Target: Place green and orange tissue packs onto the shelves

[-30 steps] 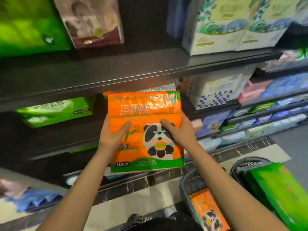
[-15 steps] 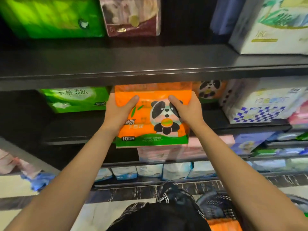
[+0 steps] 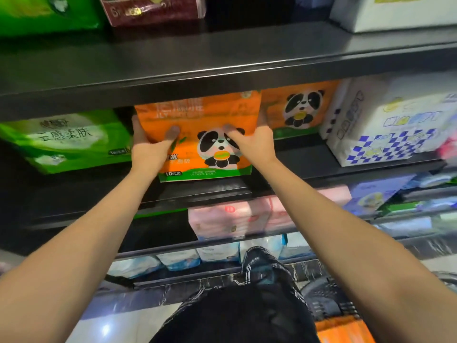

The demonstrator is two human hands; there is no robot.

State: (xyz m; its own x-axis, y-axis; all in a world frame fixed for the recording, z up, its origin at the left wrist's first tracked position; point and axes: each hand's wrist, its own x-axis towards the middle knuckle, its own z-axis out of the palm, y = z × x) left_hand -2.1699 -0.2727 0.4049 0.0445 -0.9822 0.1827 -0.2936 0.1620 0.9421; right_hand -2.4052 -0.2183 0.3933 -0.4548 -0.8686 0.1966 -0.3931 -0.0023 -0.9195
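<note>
both hands on an orange panda tissue pack [image 3: 207, 142] sitting on the dark shelf [image 3: 202, 191], left hand [image 3: 150, 147] gripping its 9 o'clock edge, right hand [image 3: 252, 142] curled round the 3 o'clock side, another panda pack [image 3: 299, 107] at 2 o'clock, green pack [image 3: 66, 139] at 9

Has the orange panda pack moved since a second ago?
Yes: the orange panda pack has gone up and in under the dark shelf edge, beside its twin.

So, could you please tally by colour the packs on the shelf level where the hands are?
Orange panda packs: 2, the held pack gripped by left hand and right hand, plus its neighbour
Green pack: 1
White checked pack: 1
Total: 4
</note>
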